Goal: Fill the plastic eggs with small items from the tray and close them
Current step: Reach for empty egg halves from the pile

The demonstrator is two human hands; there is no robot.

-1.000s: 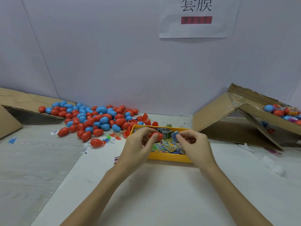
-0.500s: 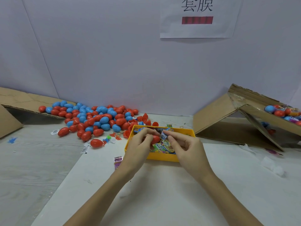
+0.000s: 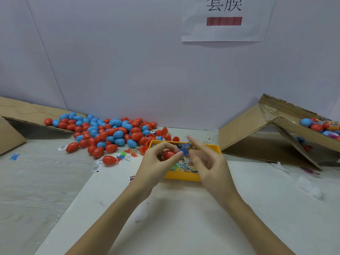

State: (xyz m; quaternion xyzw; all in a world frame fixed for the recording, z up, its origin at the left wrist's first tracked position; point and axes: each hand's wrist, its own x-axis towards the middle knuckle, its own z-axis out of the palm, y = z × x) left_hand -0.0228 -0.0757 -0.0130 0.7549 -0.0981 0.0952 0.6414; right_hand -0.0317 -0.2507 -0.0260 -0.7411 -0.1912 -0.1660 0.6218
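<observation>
Head view, over both forearms: left hand [image 3: 156, 159] curled round a red egg half [image 3: 168, 154], thumb and fingertips pinching its rim, held just above the near-left part of the yellow tray [image 3: 181, 176]. Right hand [image 3: 206, 161] blurred with motion, index finger raised, remaining fingers loosely bent next to a small blue item [image 3: 184, 148] at the mouth of the egg half; cannot tell whether pinching that item or only touching it. Likely risks from here: blue item catching on the rim and dropping back among the tray's contents, if pushed in crooked or let go early; shell slipping or turning in the left fingertips under a push from the side; halves failing to snap shut should the item stand proud of the rim; tray nudged along the white table [image 3: 184, 218] by a resting wrist. Inside the tray: a jumble of bright printed packets [image 3: 181, 163] and small toys, too mixed to name singly. Far left: large heap of red and blue eggs [image 3: 108, 131] spilling off a flattened cardboard sheet [image 3: 27, 115], with a few loose halves and scraps of paper near the tray's far edge. Far right: tilted cardboard box [image 3: 287, 124] holding finished-looking eggs [image 3: 316, 125] and some coloured bits, contents partly hidden by its flap.
</observation>
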